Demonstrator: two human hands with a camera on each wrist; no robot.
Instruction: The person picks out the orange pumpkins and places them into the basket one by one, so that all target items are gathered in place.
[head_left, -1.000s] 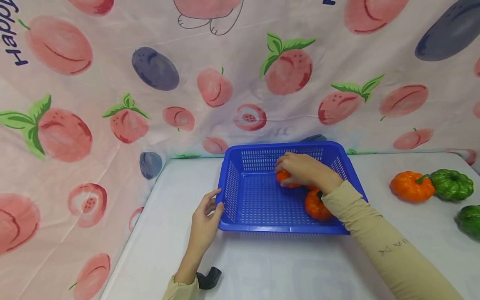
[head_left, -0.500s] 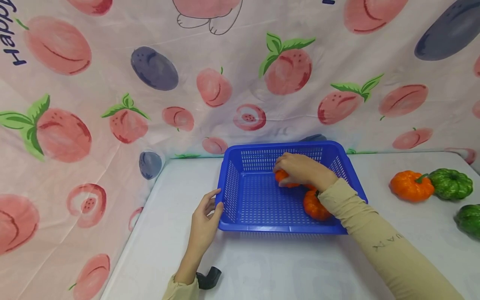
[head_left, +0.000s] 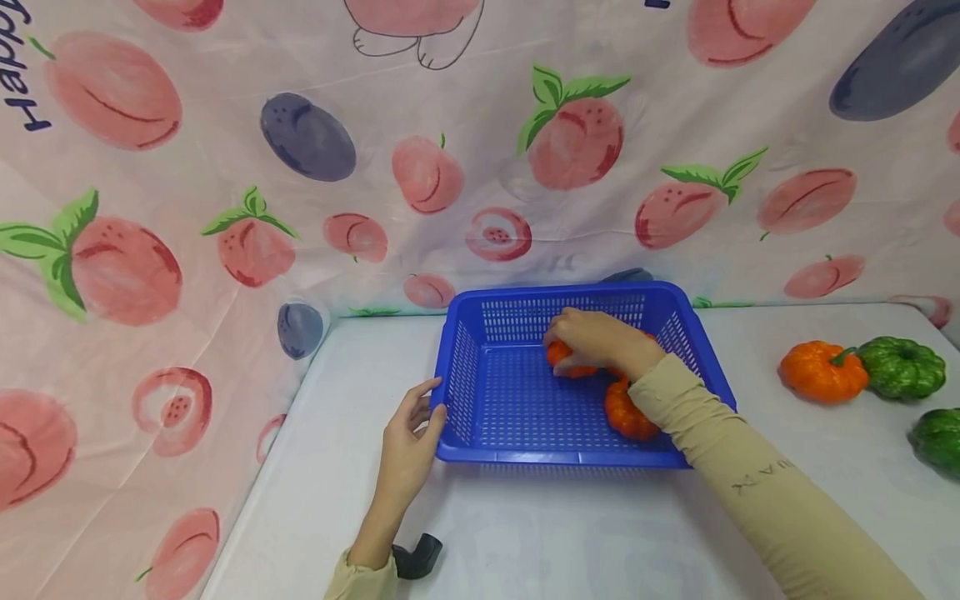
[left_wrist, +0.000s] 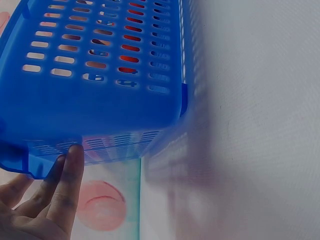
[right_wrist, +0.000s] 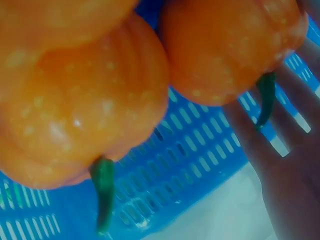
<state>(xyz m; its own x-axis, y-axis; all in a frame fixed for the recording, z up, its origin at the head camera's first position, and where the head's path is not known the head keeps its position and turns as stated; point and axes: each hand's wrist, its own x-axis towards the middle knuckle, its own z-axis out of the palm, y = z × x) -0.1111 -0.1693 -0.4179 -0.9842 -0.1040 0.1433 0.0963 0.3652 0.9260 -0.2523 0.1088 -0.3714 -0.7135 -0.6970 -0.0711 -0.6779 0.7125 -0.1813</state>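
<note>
A blue plastic basket (head_left: 525, 457) with slotted walls sits on the white table. My left hand (head_left: 408, 437) holds its left rim, with thumb and index finger at the edge; in the left wrist view the fingers (left_wrist: 67, 195) reach up to the basket's outside. Inside the basket, my right hand (head_left: 600, 337) grips a small orange pumpkin (head_left: 561, 358) from above, fingers over its far side and thumb on the near side. A second orange pumpkin (head_left: 630, 414) lies below the right wrist, and another is partly hidden behind the hand. Green stems show in the right wrist view.
Right of the basket, an orange pumpkin (head_left: 823, 372) touches a green pumpkin (head_left: 902, 368). Another green one (head_left: 937, 442) lies at the right edge. A black curved object (head_left: 420, 557) is beside the left wrist. A fruit-print cloth (head_left: 480, 167) hangs behind the table.
My right hand has shifted slightly left inside the basket with the pumpkin, and its sleeve has moved left too. The left hand stays at the rim.
</note>
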